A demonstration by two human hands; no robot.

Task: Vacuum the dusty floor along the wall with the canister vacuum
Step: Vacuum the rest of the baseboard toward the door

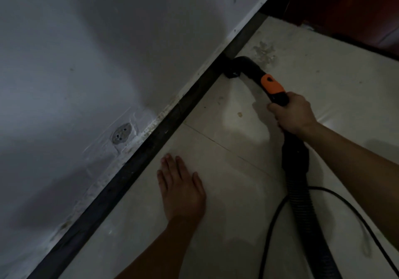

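My right hand (292, 114) grips the black vacuum handle just below its orange slider (271, 84). The curved black nozzle (237, 67) ends against the dark skirting (164, 127) where the pale tiled floor (226, 224) meets the white wall (97, 52). The ribbed black hose (302, 192) runs from my hand back to the lower right edge. My left hand (180, 188) lies flat on the tile, fingers together, close to the skirting, holding nothing. The canister itself is out of view.
A thin black power cord (274, 216) loops on the floor beside the hose. A dusty stain (264, 51) marks the tile just past the nozzle. Dark reddish furniture (356, 13) stands in the far corner. A patched round hole (121, 133) shows low on the wall.
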